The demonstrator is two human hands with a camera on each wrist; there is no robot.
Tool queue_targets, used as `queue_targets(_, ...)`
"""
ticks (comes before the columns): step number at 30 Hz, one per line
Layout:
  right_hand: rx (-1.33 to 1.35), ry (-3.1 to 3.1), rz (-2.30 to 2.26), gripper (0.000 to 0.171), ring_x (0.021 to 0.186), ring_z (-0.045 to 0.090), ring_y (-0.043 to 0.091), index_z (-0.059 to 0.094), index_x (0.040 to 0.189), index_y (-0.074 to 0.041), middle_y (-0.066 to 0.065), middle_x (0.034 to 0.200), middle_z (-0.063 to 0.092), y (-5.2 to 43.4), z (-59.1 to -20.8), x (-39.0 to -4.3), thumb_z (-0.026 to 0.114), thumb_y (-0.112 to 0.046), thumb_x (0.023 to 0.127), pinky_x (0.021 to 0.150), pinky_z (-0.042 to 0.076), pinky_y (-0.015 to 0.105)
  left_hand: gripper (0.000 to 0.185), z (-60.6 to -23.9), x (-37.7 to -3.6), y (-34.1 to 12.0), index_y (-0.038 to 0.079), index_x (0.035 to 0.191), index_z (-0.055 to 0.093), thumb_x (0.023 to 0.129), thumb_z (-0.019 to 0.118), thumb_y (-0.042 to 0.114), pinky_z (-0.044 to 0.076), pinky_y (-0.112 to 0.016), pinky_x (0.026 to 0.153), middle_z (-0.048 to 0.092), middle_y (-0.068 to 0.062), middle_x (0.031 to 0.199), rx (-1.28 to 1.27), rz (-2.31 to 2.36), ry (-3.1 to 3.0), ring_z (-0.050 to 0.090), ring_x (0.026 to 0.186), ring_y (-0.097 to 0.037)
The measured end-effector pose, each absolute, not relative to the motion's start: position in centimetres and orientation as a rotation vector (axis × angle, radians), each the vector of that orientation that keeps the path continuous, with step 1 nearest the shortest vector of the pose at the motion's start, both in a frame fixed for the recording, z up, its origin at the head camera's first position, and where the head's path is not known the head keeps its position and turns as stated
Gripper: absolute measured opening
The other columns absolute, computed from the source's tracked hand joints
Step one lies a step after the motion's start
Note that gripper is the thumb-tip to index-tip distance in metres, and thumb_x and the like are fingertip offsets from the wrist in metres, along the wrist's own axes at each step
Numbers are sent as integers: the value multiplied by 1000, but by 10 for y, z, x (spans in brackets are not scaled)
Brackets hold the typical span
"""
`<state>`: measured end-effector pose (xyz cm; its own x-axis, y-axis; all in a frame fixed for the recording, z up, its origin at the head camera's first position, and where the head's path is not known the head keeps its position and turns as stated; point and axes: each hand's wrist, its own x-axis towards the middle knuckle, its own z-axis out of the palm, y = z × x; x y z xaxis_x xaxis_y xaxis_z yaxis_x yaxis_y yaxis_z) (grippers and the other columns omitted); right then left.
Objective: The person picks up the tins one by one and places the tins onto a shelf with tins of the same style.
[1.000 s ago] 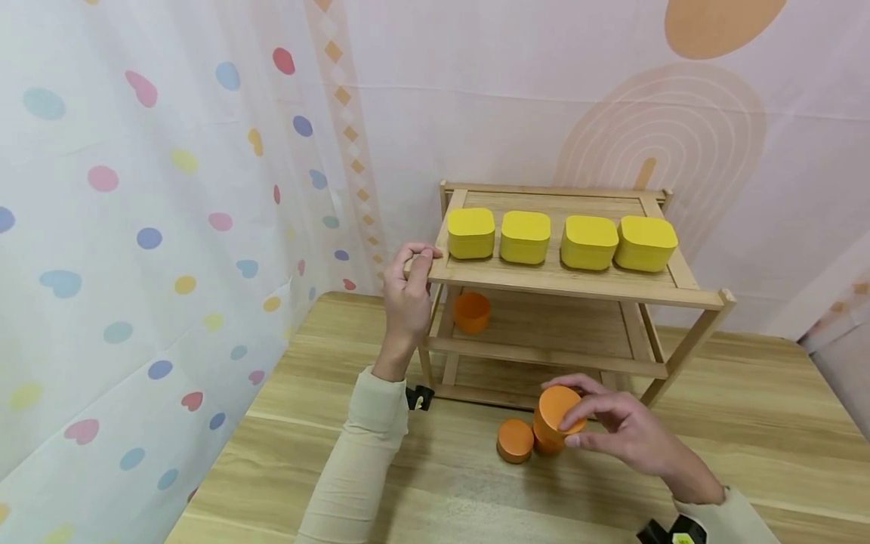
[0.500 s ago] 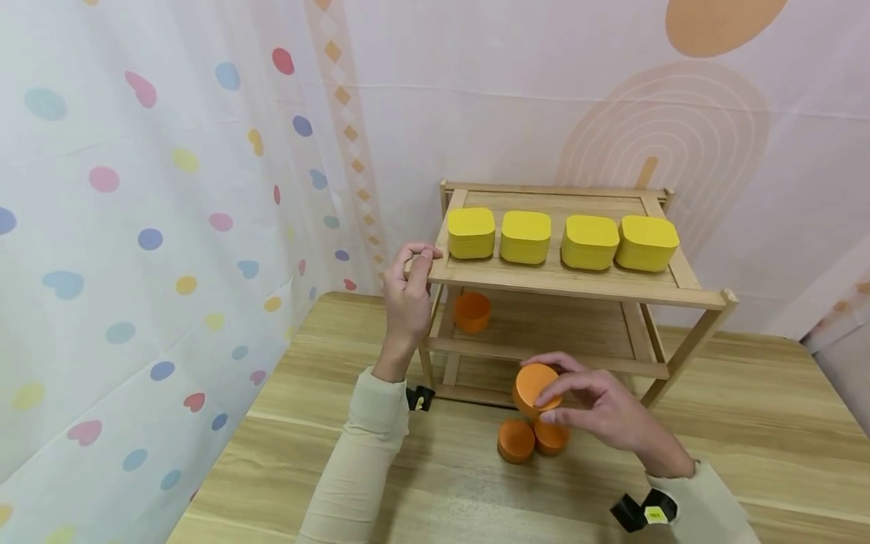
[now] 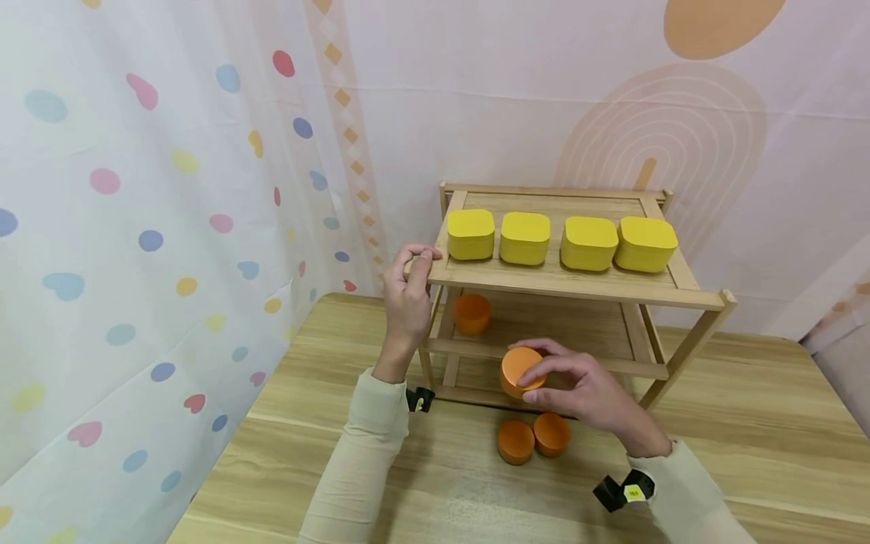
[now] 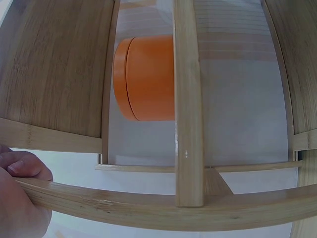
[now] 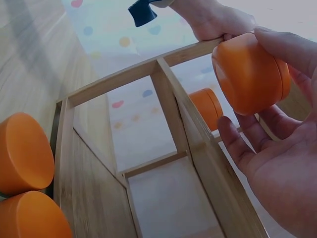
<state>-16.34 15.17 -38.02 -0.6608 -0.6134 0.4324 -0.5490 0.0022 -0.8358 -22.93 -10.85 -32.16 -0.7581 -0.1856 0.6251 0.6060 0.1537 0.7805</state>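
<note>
My left hand (image 3: pixel 408 298) grips the front left corner of a three-tier wooden shelf (image 3: pixel 557 283); in the left wrist view its fingers curl round the frame. In my right hand (image 3: pixel 578 385) is a round orange canister (image 3: pixel 522 370), pinched between thumb and fingers and lifted in front of the lower tiers. The right wrist view shows this canister (image 5: pixel 252 74) from the side, its lid seam towards the palm. On the middle tier, at the left, stands a similar orange canister (image 3: pixel 472 314). Two more, an orange canister (image 3: pixel 516 442) and its neighbour canister (image 3: pixel 551 434), stand side by side on the table.
Several yellow rounded-square boxes (image 3: pixel 526 238) stand in a row on the top tier. A front rail (image 3: pixel 544 358) runs along the middle tier. The wooden table (image 3: pixel 462 491) reaches back to patterned curtains (image 3: pixel 204 189) at the left and behind.
My right hand has lifted the orange canister from above the right-hand table canister and carried it left and towards the shelf. My left hand stays on the shelf corner.
</note>
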Motion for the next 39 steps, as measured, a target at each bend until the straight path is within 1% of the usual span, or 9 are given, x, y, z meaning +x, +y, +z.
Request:
queue_targets(3,-1282,2199,-1786,24,125,52,16,73,102,-9,19,138,51,149,-380,-168,69,8,86,97,46,25,31,-322,-230,-109,0,95,65,103,45,21,22,-24,43,38,-1,55,-394,-1670,-1828,26,44,-12)
queue_targets(6,-1244,2226,-1796,21,126,51,15,73,100,-8,18,136,53,146,-378,-173,69,7,86,97,46,25,30,-322,-230,-109,0,95,65,103,45,20,22,-24,43,38,0,54,-384,-1670,-1831,26,44,-12)
queue_targets(12,-1103,2257,-1799,14,126,48,14,74,101,-7,11,117,65,140,-374,-184,70,0,89,94,46,24,28,-321,-229,-109,0,98,66,103,45,18,22,-23,43,37,2,53,-367,-1679,-1839,26,44,-12)
queue_targets(14,-1062,2268,-1789,14,120,52,15,74,102,-8,10,114,66,138,-374,-186,70,-2,89,92,47,25,28,-321,-229,-109,0,98,66,103,45,18,22,-24,43,36,1,53,-367,-1680,-1840,26,44,-12)
queue_targets(17,-972,2302,-1765,13,112,56,16,74,103,-9,8,117,65,136,-371,-189,72,-7,90,88,49,26,28,-321,-229,-110,0,97,66,103,46,19,22,-24,42,36,2,52,-374,-1675,-1839,26,43,-12)
queue_targets(20,-845,2354,-1713,15,100,60,17,74,104,-13,5,113,67,134,-367,-192,73,-16,90,82,52,27,29,-321,-229,-110,0,96,66,103,45,20,22,-24,41,35,2,52,-382,-1663,-1838,26,42,-12)
queue_targets(23,-745,2372,-1673,18,95,61,18,74,107,-13,4,113,66,134,-363,-197,73,-21,90,79,52,28,30,-321,-228,-109,1,95,66,103,45,21,22,-24,40,35,1,52,-389,-1654,-1834,26,42,-12)
queue_targets(30,-776,2395,-1670,18,96,57,17,74,106,-7,10,119,62,136,-367,-208,73,-14,90,78,49,26,29,-323,-229,-108,3,95,66,102,45,22,22,-25,42,37,2,53,-379,-1653,-1839,26,43,-13)
queue_targets(39,-692,2443,-1675,20,102,55,19,74,109,-10,6,124,62,137,-370,-211,72,-18,91,81,47,27,30,-322,-229,-107,2,95,66,102,45,23,22,-24,42,34,1,52,-381,-1654,-1826,25,43,-13)
